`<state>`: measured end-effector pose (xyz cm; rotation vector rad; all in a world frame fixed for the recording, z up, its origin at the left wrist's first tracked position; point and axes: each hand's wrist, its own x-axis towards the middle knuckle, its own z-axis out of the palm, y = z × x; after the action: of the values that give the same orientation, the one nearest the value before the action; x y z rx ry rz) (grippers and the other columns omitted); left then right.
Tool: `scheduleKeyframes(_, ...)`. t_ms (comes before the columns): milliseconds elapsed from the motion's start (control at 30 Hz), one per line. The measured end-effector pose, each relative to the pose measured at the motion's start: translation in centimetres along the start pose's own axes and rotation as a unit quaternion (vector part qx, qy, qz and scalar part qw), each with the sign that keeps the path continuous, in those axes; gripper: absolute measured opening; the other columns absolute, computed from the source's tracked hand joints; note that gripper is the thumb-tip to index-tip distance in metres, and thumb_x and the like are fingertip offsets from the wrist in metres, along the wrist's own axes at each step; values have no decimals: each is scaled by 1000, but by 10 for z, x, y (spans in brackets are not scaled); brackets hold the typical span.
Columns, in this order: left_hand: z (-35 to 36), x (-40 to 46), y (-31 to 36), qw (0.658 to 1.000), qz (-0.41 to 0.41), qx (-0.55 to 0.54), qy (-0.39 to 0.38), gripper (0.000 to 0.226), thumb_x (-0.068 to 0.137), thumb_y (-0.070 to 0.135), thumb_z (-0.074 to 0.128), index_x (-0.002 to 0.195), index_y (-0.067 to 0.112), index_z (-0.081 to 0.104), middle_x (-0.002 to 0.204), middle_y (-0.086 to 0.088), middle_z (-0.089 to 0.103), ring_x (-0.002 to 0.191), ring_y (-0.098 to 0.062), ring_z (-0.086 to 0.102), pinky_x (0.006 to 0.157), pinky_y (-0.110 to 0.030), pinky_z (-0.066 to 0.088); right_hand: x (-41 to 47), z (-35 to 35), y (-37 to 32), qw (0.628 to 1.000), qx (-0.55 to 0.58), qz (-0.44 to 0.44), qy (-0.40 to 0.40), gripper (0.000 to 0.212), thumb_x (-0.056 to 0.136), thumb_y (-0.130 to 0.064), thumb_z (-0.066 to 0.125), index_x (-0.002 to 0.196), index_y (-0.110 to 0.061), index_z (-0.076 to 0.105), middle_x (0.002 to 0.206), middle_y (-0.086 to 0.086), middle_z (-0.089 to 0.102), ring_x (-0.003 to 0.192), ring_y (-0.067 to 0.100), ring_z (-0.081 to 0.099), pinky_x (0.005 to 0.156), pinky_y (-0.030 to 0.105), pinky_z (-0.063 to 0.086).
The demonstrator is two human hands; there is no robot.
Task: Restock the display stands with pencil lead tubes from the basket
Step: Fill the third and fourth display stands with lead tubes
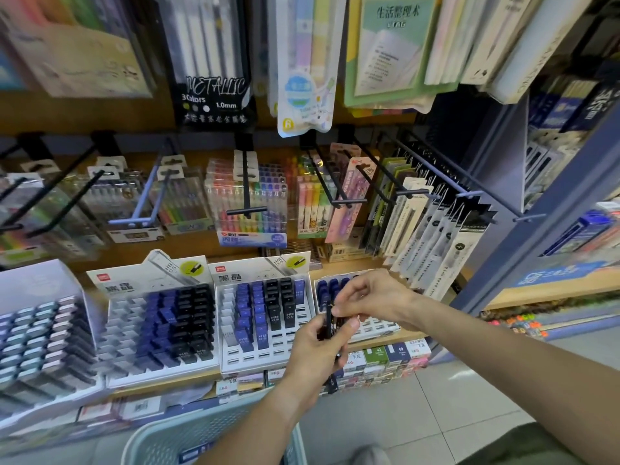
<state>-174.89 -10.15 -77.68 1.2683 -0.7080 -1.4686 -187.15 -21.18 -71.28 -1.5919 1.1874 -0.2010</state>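
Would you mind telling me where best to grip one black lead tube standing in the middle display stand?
Probably pinch its top end from above: each black tube stands upright in the middle stand, blue tubes crowding its left, so only the cap is free.

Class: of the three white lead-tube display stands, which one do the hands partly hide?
The rightmost stand; both other stands sit fully visible to its left.

On the shelf (pixel 375 268) in front of you, three display stands sit side by side: the left stand (pixel 157 323), the middle stand (pixel 265 313) just beside it, and the right stand (pixel 355 307) near the shelf's right end, partly behind your hands. Your left hand (pixel 315 344) is before the middle stand, your right hand (pixel 369 300) over the right one, both on the lead tubes (pixel 330 322). The basket (pixel 208 434) lies below, before the shelf's front edge. Hooks with packets (pixel 248 203) hang behind the stands.
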Motion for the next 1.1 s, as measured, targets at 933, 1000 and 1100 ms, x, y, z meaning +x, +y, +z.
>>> scheduleKeyframes(933,-7,20,-15,973,-168,-153,27,38,101,22,40,115,1,68,61,0,44,41,-11,27,38,-21,19,31,-40,36,909,-285,-62,299,28,88,-24,77,115,-14,72,96,-4,73,84,10,67,88,29,58)
scheduleKeyframes(1000,-7,21,-15,975,-168,-140,31,33,100,22,48,118,4,68,63,-1,48,41,-12,28,40,-22,20,34,-40,36,903,-283,-41,321,26,88,-25,77,111,-13,74,98,-2,74,84,12,68,87,29,58)
scheduleKeyframes(1100,-6,21,-13,978,-159,-130,32,29,97,21,57,120,7,68,66,-3,51,41,-13,27,42,-24,19,39,-39,37,896,-293,-14,333,22,87,-29,78,103,-13,76,98,1,75,86,18,69,81,31,58)
